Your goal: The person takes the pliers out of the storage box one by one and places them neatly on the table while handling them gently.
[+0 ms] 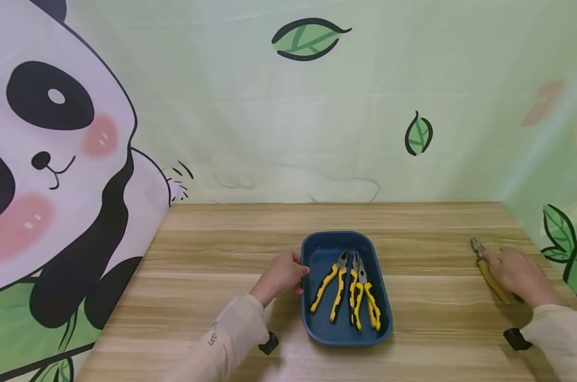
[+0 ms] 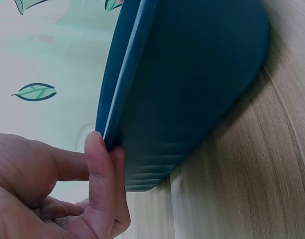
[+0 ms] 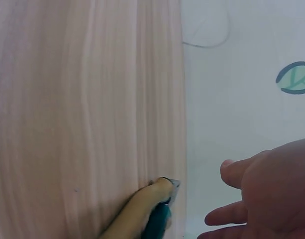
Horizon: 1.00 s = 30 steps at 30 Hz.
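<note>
A dark blue plastic tray (image 1: pixel 312 323) stands on the wooden table, with several pairs of yellow-and-black pliers (image 1: pixel 341 281) lying in it. At its left side my left hand (image 1: pixel 282 273) holds the rim, fingers bent against the edge. Close up in the left wrist view, the fingertips (image 2: pixel 95 141) sit right at the rim. To the right lies another pair of pliers (image 1: pixel 491 281), with yellowish and green handles. My right hand (image 1: pixel 517 273) is over it in the head view, covering part of a handle. In the right wrist view that hand's fingers (image 3: pixel 227 214) are extended and hold nothing.
The wood-grain table (image 1: pixel 212 239) reaches back to a pale green cloth backdrop (image 1: pixel 240 116) printed with a panda and leaves. A black wrist strap piece (image 1: pixel 269 344) hangs under the left sleeve, and another (image 1: pixel 516 339) under the right.
</note>
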{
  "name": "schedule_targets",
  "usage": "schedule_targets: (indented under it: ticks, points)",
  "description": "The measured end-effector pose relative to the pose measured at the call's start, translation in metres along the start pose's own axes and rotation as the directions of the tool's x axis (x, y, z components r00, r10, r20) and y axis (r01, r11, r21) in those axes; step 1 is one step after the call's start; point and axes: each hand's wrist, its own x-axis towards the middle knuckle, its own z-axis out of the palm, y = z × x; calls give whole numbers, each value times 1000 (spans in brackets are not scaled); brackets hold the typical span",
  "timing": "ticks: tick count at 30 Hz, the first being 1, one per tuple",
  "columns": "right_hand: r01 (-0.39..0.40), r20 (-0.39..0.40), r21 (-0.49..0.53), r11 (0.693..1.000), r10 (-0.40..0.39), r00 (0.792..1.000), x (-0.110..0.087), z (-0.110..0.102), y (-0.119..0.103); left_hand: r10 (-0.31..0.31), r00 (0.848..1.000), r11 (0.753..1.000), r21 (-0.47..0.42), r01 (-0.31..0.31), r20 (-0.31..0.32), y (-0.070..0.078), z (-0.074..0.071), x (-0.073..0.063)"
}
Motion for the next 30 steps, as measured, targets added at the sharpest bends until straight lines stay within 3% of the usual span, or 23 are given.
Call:
schedule_targets:
  ticks: [13,20,30]
  points:
    - [144,-106,-36,989,-147,983,-7,-13,-11,1,1000,1000,-12,-1,6,0,0,0]
    - [149,-67,-30,988,-151,986,-12,-28,-18,6,1000,1000,-16,-6,9,-1,0,1]
    - [161,-106,-53,986,-165,981,-14,-40,-24,5,1000,1000,-22,-5,8,-2,0,1]
